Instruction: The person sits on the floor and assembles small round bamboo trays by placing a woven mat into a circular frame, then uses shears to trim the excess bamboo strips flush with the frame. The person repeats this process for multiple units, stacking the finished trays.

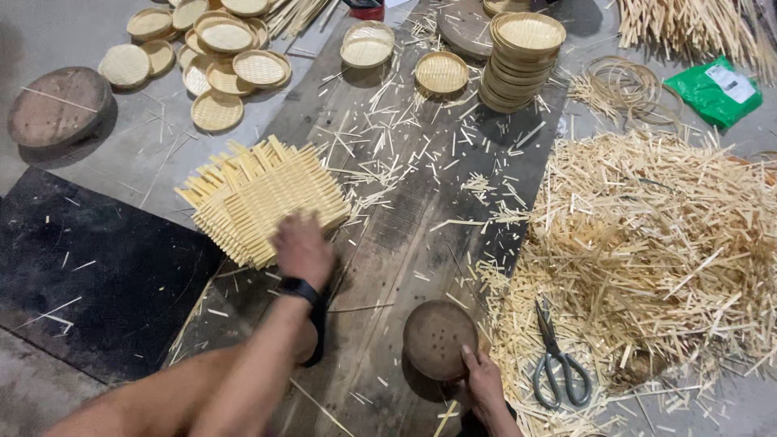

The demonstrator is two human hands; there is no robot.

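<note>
A pale square woven bamboo mat is being grasped by the left hand; a round brown wooden mould is being grasped by the right hand. A green plastic package with a white label is lying far beyond.

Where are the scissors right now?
In the head view the scissors lie low on the right, at the edge of the bamboo scrap pile, just right of the right hand.

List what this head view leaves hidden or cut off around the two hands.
- Left hand: its fingers are blurred on the woven bamboo mat; grip unclear.
- Right hand: wrist cut off by the bottom edge.
- Round wooden mould: underside faces away.
- Scissors: blade tips buried in bamboo offcuts.
</note>
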